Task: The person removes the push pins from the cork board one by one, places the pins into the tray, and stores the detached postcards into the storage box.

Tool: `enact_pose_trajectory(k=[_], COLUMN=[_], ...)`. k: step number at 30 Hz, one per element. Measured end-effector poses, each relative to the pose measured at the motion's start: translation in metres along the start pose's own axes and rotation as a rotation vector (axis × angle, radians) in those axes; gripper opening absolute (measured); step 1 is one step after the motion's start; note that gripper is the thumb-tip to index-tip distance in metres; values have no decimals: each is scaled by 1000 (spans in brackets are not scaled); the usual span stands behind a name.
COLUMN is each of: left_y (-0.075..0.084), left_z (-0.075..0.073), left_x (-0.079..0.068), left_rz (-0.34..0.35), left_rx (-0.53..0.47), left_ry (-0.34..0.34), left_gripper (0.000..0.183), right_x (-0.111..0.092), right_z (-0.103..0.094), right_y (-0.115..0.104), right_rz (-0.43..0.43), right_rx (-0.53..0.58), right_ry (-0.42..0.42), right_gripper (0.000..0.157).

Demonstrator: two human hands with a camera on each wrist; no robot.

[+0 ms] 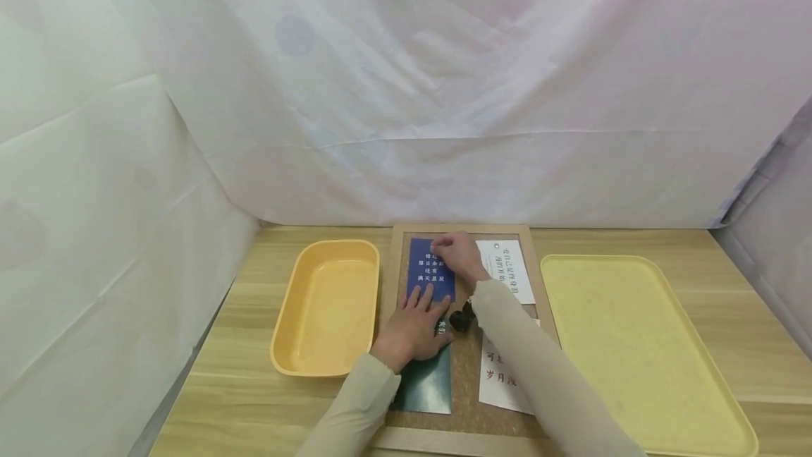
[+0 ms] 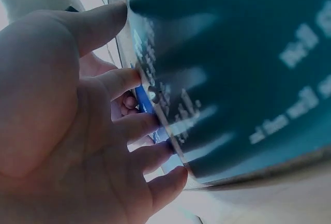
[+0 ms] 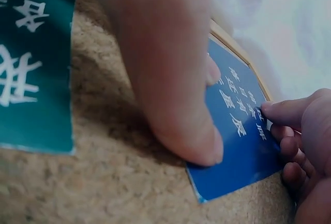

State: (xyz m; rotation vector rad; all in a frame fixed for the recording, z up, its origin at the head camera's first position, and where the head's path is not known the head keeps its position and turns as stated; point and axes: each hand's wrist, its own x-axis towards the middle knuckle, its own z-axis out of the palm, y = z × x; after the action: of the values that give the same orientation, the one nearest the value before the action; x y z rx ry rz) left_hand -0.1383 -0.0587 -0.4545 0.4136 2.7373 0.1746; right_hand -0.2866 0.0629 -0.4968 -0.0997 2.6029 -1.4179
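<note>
A blue card point(image 1: 431, 270) with white characters lies on the upper left of a wood-framed cork board point(image 1: 467, 372). My left hand point(image 1: 415, 326) rests with spread fingers across the blue card's lower edge and the dark green card point(image 1: 425, 386) below it. A small clear pin point(image 2: 153, 93) shows in the green card in the left wrist view. At the blue card's top, my right hand point(image 1: 458, 254) has curled fingers, with the thumb and fingertips pinching a small pale piece, seemingly another clear pin, mostly hidden by the fingers. The right wrist view shows this right hand point(image 3: 305, 141) against the card.
Two white cards with writing, one upper point(image 1: 517, 277) and one lower point(image 1: 501, 379), lie on the board's right half, the lower partly under my right sleeve. A yellow-orange bin point(image 1: 279, 344) stands left, a pale yellow tray point(image 1: 634, 344) right. A small black object point(image 1: 461, 319) sits near my right wrist.
</note>
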Motion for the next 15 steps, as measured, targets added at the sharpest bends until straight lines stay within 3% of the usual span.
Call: enact_pose_trajectory(k=[15], left_y=[1], left_z=[3], left_x=[-2], left_rz=[-6], left_rx=[5], left_ry=[13], left_gripper=[65], right_x=[0], right_z=[0], right_y=[2], right_rz=[-35], right_rx=[6], right_ry=[14], right_gripper=[16])
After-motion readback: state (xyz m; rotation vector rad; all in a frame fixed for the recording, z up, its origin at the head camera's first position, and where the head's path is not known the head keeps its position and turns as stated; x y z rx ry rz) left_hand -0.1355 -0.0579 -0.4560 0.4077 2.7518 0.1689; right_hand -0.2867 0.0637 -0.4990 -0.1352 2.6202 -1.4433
